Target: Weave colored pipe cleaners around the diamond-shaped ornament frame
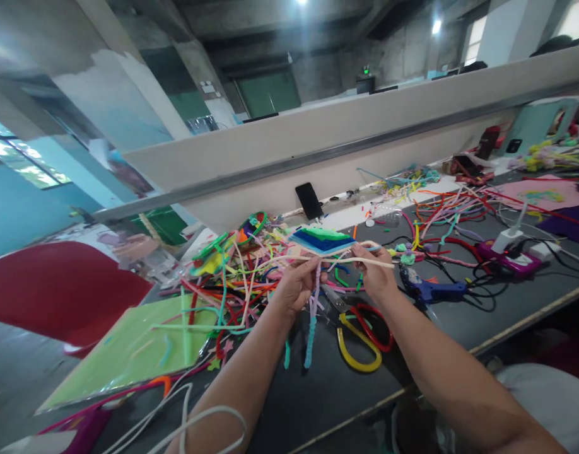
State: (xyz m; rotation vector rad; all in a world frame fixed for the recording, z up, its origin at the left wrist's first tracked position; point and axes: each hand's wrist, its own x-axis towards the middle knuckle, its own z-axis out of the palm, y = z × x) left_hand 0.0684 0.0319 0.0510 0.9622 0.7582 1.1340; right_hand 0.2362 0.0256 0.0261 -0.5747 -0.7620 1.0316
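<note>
Over the table's middle, my left hand (296, 285) and my right hand (375, 270) are both closed on a cream pipe cleaner (339, 260). It runs roughly level between the fingertips, and a pale loop shows at the right fingers. Directly behind sits a layered blue and green piece (321, 238) with a pale lower edge; whether the hands touch it I cannot tell. Below my left fingers hangs a twisted purple and light-blue pipe-cleaner strand (311, 331). Scissors (360, 353) with a red and a yellow handle lie under my right wrist.
Tangled coloured pipe cleaners (246, 271) heap up to the left. A blue glue gun (436, 290) and a purple power strip (511, 260) with cables lie rightward. A phone (309, 200) leans against the divider (289, 167). Green sheets (128, 347) and a white cable (214, 411) are nearby.
</note>
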